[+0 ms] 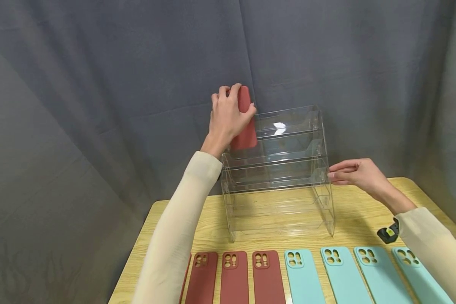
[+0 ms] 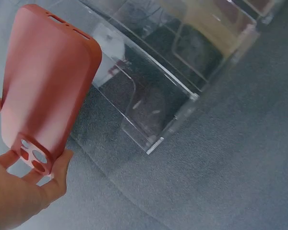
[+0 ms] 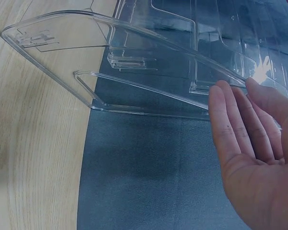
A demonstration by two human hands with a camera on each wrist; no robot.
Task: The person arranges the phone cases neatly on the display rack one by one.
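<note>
The left hand (image 1: 226, 114) grips a red phone case (image 1: 246, 137) at the top left of the clear rack (image 1: 277, 161). The right hand (image 1: 365, 175) pinches the rack's right edge. A loose grip could drop the case; a hard bump could tip the rack.

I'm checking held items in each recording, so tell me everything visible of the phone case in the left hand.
The phone case is smooth and reddish, apparently soft plastic, with rounded corners. One end has a raised camera panel with several holes; the opposite edge has narrow slots. It is held near upright, camera end up, at the upper left of the clear rack in the head view. The left hand grips it near the camera end; whether it touches the rack cannot be told.
</note>
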